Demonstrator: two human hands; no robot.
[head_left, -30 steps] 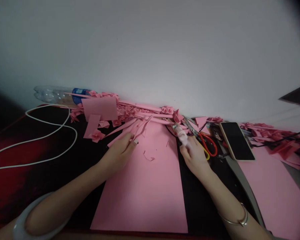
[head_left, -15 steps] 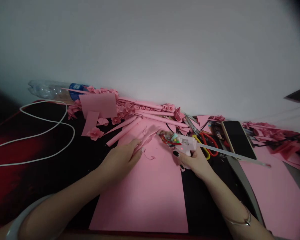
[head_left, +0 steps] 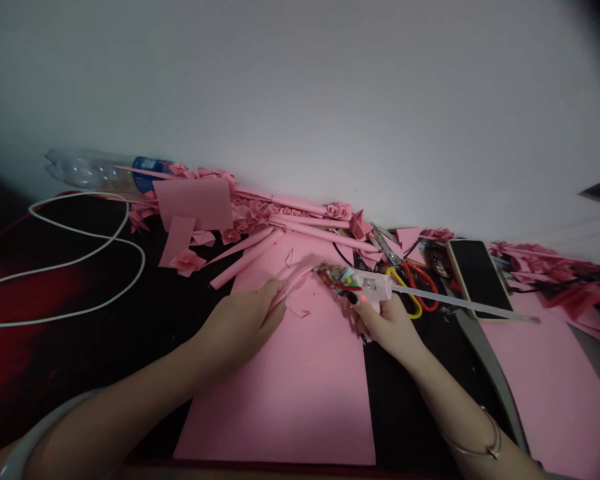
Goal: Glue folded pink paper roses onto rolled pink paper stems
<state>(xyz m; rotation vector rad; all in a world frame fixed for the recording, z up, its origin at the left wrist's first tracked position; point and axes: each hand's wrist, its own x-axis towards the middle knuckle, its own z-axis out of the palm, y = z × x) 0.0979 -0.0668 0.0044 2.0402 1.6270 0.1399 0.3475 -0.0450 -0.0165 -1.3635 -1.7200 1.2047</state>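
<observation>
Pinching folded pink paper (head_left: 300,271) by its near end: left hand (head_left: 245,323), free end slanting right toward table's (head_left: 410,420) far edge. Right hand (head_left: 393,327) wrapped round glue gun (head_left: 377,288), and gun lies right of paper, long axis roughly along far edge, nozzle aimed left, straight at that free end! Touching or just short, cannot tell. Meeting point: over big pink sheet (head_left: 290,400), between table's near and far edges.

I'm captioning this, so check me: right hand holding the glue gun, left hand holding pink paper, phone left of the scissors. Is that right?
Not quite: the head view shows the phone right of the scissors. The right hand holds the glue gun, the left hand pink paper.
</observation>
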